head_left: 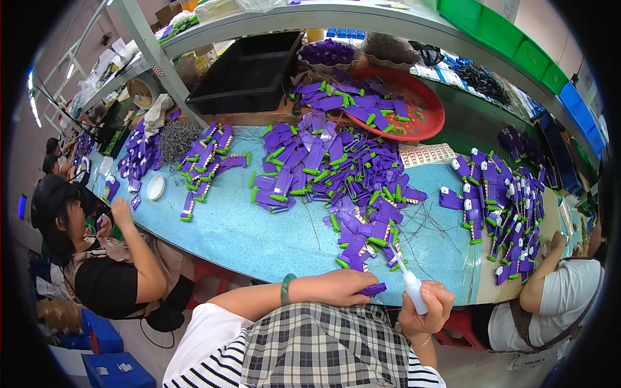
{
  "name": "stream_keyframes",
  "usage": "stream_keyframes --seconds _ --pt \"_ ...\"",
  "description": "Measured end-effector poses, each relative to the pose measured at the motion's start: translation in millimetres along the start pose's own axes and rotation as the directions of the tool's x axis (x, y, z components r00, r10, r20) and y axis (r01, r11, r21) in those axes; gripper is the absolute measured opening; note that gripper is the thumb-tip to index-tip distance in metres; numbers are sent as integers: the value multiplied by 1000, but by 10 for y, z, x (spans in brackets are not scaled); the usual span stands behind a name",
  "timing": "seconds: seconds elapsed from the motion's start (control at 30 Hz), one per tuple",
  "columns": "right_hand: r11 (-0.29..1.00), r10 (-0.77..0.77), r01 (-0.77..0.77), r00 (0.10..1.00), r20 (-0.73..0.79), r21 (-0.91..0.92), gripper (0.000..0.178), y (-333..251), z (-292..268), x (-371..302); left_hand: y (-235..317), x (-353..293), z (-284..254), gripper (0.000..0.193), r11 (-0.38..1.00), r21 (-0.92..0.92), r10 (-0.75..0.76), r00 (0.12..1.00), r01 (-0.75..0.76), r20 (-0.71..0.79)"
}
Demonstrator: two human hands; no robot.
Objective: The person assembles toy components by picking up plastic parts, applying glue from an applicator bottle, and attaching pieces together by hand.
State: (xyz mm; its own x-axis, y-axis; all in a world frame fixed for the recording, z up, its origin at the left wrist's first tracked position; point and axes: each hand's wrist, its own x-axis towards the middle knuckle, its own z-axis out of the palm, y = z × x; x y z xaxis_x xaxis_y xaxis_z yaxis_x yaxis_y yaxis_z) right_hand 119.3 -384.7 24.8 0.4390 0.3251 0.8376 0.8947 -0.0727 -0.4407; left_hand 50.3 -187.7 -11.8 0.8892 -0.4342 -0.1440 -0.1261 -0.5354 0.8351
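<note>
My left hand [343,286] is closed around a small purple plastic part [373,290] just in front of my apron. In my right hand [428,312] is a white squeeze bottle [414,291] with a long thin nozzle, tilted with its tip up toward the far left. The tip reaches over the near end of a pile of purple plastic pieces [323,155] with green ends, some bearing red-and-white striped strips. My fingers hide much of the held part. Bottle and part are apart.
A red round tray [427,107] and a black bin [246,74] stand at the back. More purple pieces lie at right [498,200] and left. A small white dish [156,187] and tangled metal bits [178,141] are at left. Co-workers sit on both sides; a shelf [310,18] spans above.
</note>
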Motion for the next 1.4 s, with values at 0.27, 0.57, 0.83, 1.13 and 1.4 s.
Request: stream_keyframes --seconds 0.27,0.57,0.83,1.13,1.4 --pt "999 13 -17 996 87 40 39 20 156 -4 -257 -761 -497 40 992 72 -84 977 100 -194" --pt "994 10 -31 982 187 106 41 -14 346 27 -130 -1211 -270 34 896 125 -248 714 426 -655" --pt "993 -29 1 970 243 115 41 -83 520 152 -270 -830 -90 38 651 224 -259 489 725 -833" --pt "995 -49 25 963 265 94 42 -100 548 197 -394 -719 -263 61 813 73 -231 435 578 -870" --pt "993 9 -48 940 342 106 41 -98 595 179 -482 -877 -207 42 922 6 -217 532 386 -818"
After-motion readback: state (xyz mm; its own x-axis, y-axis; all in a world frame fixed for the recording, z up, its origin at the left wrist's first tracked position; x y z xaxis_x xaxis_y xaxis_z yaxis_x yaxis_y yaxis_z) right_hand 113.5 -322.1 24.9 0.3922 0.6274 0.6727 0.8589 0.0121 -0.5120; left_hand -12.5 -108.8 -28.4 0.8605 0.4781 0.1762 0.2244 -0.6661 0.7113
